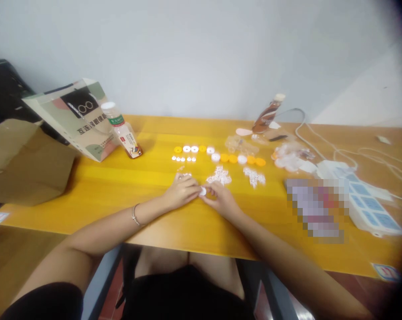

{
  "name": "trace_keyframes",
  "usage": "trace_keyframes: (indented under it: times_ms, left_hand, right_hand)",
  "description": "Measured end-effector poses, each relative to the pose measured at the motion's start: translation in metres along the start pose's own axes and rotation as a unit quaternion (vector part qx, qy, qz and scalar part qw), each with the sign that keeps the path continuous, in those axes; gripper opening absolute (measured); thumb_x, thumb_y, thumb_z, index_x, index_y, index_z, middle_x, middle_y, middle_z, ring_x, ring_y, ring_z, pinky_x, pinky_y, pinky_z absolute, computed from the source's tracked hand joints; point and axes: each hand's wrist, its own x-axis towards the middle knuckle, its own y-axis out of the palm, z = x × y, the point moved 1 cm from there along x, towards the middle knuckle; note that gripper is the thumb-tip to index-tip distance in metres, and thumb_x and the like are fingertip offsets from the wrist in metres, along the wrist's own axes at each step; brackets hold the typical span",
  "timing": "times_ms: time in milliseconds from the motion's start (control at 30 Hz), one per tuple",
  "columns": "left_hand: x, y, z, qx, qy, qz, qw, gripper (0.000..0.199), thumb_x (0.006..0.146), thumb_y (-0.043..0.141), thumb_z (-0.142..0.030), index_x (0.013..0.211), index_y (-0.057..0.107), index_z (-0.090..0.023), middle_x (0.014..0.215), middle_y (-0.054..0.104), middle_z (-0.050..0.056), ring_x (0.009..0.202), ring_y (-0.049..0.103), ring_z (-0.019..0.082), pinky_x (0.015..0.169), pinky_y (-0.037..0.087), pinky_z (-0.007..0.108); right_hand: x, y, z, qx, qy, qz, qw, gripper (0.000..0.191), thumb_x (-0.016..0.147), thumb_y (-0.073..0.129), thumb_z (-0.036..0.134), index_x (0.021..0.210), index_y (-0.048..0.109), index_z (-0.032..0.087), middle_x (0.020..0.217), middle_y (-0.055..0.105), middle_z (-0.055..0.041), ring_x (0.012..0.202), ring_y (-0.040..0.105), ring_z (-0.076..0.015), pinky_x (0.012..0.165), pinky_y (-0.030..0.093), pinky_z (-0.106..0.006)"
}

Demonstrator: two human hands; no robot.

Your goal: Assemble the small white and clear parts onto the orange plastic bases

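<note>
Between my two hands, near the middle of the wooden table (134, 178), is a small white round piece (203, 191). My left hand (184, 190) has its fingers closed on the piece from the left. From the right, my right hand (220, 198) pinches the same piece with thumb and fingers. Just behind my hands lie a pile of white openwork pieces (220, 175) and a second such pile (255, 176) further right. Rows of yellow discs (232, 158) and white discs (194, 149) lie beyond, with several small white pieces (182, 159) in front of them.
At the left are a brown paper bag (30, 164), a printed box (77, 120) and a bottle (124, 133). A brown drink bottle (267, 116) and clear plastic bags (291, 156) sit back right. A power strip (367, 200), cables and a blurred flat object (317, 211) lie right.
</note>
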Motion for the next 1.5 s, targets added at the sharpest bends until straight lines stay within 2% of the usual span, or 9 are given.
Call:
trace_keyframes:
  times_ms: [133,367,700,1000,1200,1500]
  left_hand:
    - [-0.003,-0.002,-0.001,0.074,0.065,-0.006,0.995,0.019,0.089,0.041,-0.023,0.099,0.057,-0.024,0.089,0.063,0.002,0.085,0.049,0.015,0.075,0.026,0.033]
    - [-0.006,-0.007,-0.004,0.094,0.111,0.024,0.989,0.021,0.090,0.038,-0.019,0.105,0.052,-0.019,0.094,0.061,0.005,0.090,0.052,0.016,0.076,0.028,0.034]
    - [-0.006,-0.002,-0.001,0.052,0.078,0.016,0.995,0.020,0.090,0.039,-0.024,0.098,0.057,-0.021,0.094,0.063,0.003,0.090,0.053,0.015,0.077,0.027,0.033]
    - [-0.012,-0.003,0.002,-0.057,0.002,0.010,0.998,0.025,0.087,0.042,-0.026,0.107,0.058,-0.024,0.102,0.065,0.004,0.093,0.058,0.013,0.082,0.032,0.030]
    - [-0.017,-0.002,0.003,-0.078,-0.006,0.016,0.997,0.028,0.088,0.040,-0.024,0.110,0.056,-0.023,0.106,0.064,0.005,0.094,0.059,0.012,0.084,0.035,0.029]
    - [-0.017,0.000,0.005,-0.047,0.008,0.025,0.999,0.027,0.087,0.041,-0.023,0.109,0.057,-0.024,0.108,0.063,0.003,0.095,0.057,0.012,0.088,0.033,0.031]
  right_hand:
    - [0.000,-0.001,0.001,0.008,-0.002,-0.001,1.000,0.015,0.072,0.058,0.021,0.088,0.058,0.020,0.070,0.052,-0.0011,0.065,0.050,-0.0137,0.059,0.045,-0.026]
    - [-0.002,-0.001,0.002,0.027,-0.010,-0.008,1.000,0.017,0.073,0.058,0.020,0.089,0.058,0.021,0.077,0.056,-0.0038,0.074,0.055,-0.0165,0.066,0.048,-0.030]
    - [-0.005,0.001,0.001,0.034,-0.014,-0.012,0.999,0.021,0.075,0.056,0.023,0.096,0.057,0.022,0.087,0.065,-0.0046,0.082,0.060,-0.0179,0.074,0.049,-0.033]
    - [-0.007,0.000,0.002,-0.003,-0.003,-0.022,1.000,0.021,0.076,0.057,0.027,0.097,0.060,0.023,0.091,0.068,-0.0048,0.085,0.062,-0.0198,0.076,0.049,-0.035]
    - [-0.009,0.000,0.001,-0.013,-0.010,-0.033,0.999,0.021,0.077,0.057,0.026,0.097,0.062,0.025,0.092,0.069,-0.0034,0.084,0.063,-0.0196,0.076,0.050,-0.035]
    - [-0.010,-0.001,0.003,-0.050,-0.045,-0.034,0.997,0.017,0.080,0.054,0.025,0.094,0.064,0.026,0.093,0.069,-0.0027,0.083,0.063,-0.0193,0.074,0.050,-0.035]
